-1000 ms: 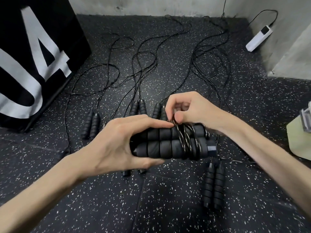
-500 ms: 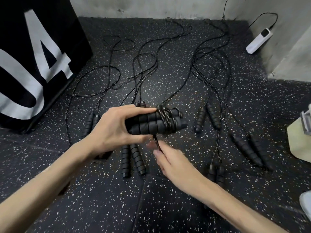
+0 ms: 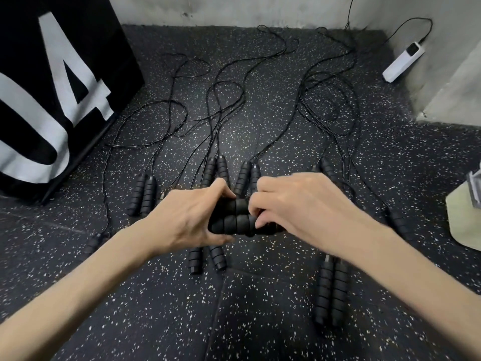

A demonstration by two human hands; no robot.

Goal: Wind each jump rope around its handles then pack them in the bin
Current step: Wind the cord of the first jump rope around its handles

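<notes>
Handles [image 3: 235, 217], paired, lie crosswise between my hands, long axis left-right; left hand [image 3: 187, 217] grips their left end, right hand [image 3: 299, 207] curls over the right end, nearer the winding.

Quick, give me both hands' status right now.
Left hand: grips the paired jump rope handles at their left end.
Right hand: fingers curled over the right end of the same handles.
</notes>
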